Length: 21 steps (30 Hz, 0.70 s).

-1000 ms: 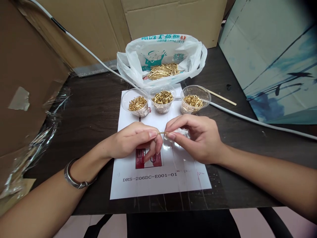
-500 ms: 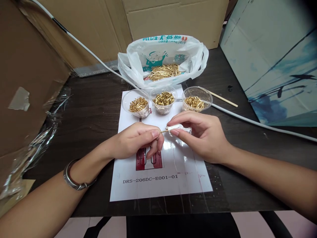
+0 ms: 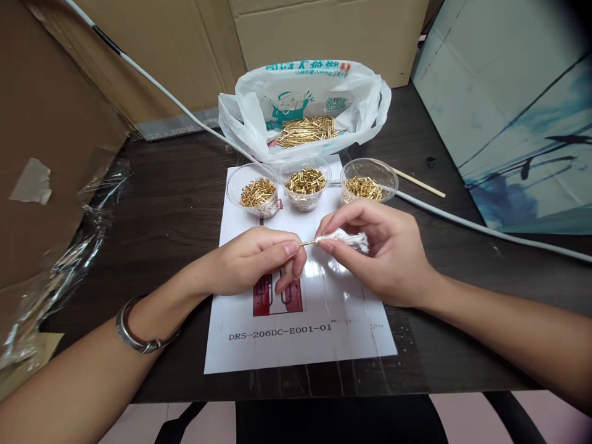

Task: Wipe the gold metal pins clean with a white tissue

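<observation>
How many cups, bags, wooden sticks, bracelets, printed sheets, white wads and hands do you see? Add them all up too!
Clear cups: 3
White bag: 1
Wooden stick: 1
Bracelet: 1
Printed sheet: 1
White wad: 1
Hands, left hand and right hand: 2
Total: 10

The left forearm is angled inward from the lower left, the right forearm from the right edge. The left hand is closed in a thumb-side pinch, lower fingers loosely curled; the right hand is arched into a fingertip pinch, near but apart.
</observation>
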### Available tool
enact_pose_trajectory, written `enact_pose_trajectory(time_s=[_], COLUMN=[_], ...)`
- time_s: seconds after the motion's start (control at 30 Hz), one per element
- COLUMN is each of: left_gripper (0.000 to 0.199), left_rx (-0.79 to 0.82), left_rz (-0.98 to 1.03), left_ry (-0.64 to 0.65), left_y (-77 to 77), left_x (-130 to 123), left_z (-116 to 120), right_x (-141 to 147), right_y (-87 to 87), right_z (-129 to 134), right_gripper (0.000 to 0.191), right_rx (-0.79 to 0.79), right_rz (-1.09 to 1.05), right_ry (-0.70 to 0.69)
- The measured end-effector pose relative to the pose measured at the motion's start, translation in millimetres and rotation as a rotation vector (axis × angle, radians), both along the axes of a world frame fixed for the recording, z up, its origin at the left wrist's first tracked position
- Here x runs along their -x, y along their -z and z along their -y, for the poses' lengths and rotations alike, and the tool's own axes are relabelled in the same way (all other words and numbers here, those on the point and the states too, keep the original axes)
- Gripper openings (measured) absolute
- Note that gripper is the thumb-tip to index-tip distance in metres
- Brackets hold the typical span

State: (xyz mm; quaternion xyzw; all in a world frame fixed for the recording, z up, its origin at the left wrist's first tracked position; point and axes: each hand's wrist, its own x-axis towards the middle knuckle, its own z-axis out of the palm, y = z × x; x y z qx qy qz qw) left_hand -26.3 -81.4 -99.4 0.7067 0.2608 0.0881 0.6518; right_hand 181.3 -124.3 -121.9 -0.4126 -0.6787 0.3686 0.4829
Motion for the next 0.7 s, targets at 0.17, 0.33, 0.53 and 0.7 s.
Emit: enact_pose_trajectory(time_s=[0.17,0.33,0.53,0.7], left_gripper=[0.038,0.038,0.037,0.036], left_rx=[-0.014,-0.028,-0.031,-0.035], left_rz=[-0.002,-0.012,-0.026,-0.036], left_ry=[0.01,0.006,0.025,0.026], left_y=[0.5,0.6,-0.9,-0.9], left_x=[-0.3,-0.1,0.0,0.4], left_z=[-0.2,-0.1,-0.8,-0.8], right_x=[1.0,1.8,3.3,5.0], right_y=[0.2,-0.1,-3.1,-5.4], right_z=[0.1,0.1,-0.6,-2.8], right_gripper=[0.014,0.017,0.019,0.016], right_rx=[0.006,0.024,0.137,0.21], right_rz=[-0.029,-0.039,-0.143,-0.061], right_ry=[-0.028,-0.024,-0.059,-0.053])
